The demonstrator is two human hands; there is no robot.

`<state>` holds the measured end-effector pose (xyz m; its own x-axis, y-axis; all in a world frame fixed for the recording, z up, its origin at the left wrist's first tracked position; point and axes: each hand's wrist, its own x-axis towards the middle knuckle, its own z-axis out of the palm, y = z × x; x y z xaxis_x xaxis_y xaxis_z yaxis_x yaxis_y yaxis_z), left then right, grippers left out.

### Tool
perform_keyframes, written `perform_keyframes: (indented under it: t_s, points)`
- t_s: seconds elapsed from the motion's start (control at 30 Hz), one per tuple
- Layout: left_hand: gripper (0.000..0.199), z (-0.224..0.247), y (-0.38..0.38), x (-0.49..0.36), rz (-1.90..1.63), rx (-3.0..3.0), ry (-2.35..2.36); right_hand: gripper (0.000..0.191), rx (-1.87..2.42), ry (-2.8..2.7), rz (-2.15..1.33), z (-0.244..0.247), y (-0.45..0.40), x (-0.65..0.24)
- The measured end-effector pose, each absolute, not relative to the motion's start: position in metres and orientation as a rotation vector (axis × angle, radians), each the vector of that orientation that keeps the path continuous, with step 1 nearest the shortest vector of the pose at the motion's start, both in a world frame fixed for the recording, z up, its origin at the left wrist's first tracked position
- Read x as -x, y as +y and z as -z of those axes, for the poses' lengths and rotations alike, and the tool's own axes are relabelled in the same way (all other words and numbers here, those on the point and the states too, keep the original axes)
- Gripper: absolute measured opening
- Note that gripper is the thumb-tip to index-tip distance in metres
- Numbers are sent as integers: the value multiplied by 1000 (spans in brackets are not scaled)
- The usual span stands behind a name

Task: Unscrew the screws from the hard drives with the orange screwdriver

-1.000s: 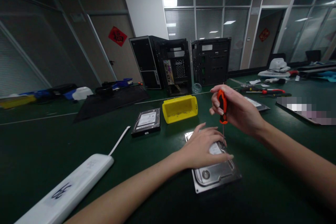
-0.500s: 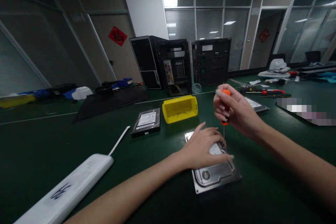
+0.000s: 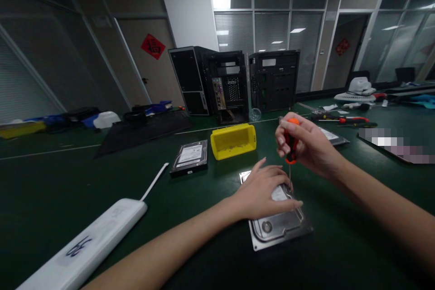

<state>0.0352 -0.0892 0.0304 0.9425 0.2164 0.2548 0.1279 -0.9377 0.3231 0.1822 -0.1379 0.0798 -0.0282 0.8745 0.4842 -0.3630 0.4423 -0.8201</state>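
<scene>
A silver hard drive (image 3: 282, 229) lies on the green table, turned at an angle. Across its upper part rests my left hand (image 3: 261, 190), fingers spread and pressing on the cover. My right hand (image 3: 297, 140) grips an orange and black screwdriver (image 3: 291, 147) held upright. The thin shaft points down to the drive's right edge, beside my left fingertips; the exact contact of its tip is hard to make out. Behind the drive, a yellow bin (image 3: 233, 141) lies with small bits inside. Left of the bin is another hard drive (image 3: 190, 156).
A white power strip (image 3: 88, 244) with a cable runs along the left front. Computer cases (image 3: 226, 86) stand at the back. Pliers and other hand tools (image 3: 353, 119) lie at the right, and another drive (image 3: 335, 136) sits partly behind my right hand.
The fingers of my right hand have shifted around the screwdriver handle, showing more of its black and orange grip. My left hand and the drive look unmoved.
</scene>
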Motion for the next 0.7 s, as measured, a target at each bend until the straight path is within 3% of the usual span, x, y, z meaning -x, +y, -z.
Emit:
perform_keyframes:
  t_s: [0.23, 0.4, 0.7]
  points:
    - [38, -30, -88, -36, -411, -2810, 257, 5, 463, -1207, -1115, -81, -140, -177]
    - [37, -30, -89, -36, -421, -2823, 257, 28, 441, -1245, -1165, -82, -141, -181]
    - [38, -31, -90, -36, -407, -2834, 274, 2, 507, -1190, -1072, -79, -137, -183]
